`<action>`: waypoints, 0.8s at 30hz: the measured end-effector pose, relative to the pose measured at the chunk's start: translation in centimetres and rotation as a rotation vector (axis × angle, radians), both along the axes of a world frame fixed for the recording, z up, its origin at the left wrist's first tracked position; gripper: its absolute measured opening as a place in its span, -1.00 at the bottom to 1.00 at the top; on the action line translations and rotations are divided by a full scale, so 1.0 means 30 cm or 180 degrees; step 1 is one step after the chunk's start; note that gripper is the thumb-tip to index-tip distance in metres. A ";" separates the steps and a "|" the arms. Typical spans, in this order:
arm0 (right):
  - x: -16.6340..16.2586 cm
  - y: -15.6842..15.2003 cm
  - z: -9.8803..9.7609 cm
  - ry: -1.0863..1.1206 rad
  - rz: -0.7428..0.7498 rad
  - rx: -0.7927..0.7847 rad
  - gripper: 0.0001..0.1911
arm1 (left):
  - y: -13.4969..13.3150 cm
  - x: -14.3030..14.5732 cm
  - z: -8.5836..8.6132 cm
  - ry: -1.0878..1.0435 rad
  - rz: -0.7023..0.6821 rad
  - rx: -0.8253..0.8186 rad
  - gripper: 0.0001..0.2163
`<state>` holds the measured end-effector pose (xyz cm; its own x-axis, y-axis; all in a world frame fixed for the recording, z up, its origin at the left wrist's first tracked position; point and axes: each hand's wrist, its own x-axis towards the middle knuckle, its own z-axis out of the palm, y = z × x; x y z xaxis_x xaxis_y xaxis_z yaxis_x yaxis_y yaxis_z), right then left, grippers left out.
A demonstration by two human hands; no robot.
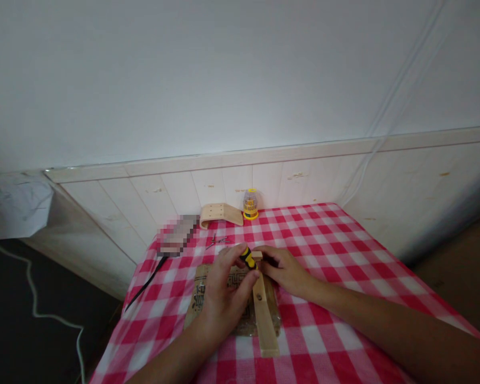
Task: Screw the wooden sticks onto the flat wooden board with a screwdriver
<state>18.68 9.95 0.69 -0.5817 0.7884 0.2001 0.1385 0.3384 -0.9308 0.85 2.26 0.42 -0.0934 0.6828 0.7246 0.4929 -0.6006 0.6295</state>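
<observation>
My left hand (226, 282) is closed around the yellow and black handle of a screwdriver (248, 258), tilted over a pale wooden piece (265, 320). The screwdriver's tip is hidden. My right hand (286, 271) grips the far end of the wooden piece, its fingers partly behind the wood. One dark round hole or fitting shows in the middle of the long bar, which points toward me. Beneath lies a flat brown package (197, 298) with dark printed patterns and a shiny wrap.
A bent wooden panel (222, 212) with small holes and a yellow-capped clear container (250, 205) stand by the wall. Several metal screws (218, 241) lie nearer. A blurred-out object (178, 234) with a black cable sits at the left edge of the red-and-white checked tablecloth (324, 234).
</observation>
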 end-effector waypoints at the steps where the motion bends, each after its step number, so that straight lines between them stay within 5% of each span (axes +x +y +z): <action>1: 0.000 0.000 -0.002 0.0011 0.0000 -0.0009 -0.79 | 0.003 0.001 -0.003 -0.0037 0.0016 0.0026 -0.53; 24: -0.003 0.005 -0.005 0.0006 -0.0017 0.0013 -0.78 | -0.003 -0.001 -0.027 -0.0307 -0.0134 -0.0482 -0.50</action>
<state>18.58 10.09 0.53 -0.5771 0.7907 0.2044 0.1386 0.3414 -0.9296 0.82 2.16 -0.39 -0.1264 0.7883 0.6022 0.4023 -0.5141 0.7575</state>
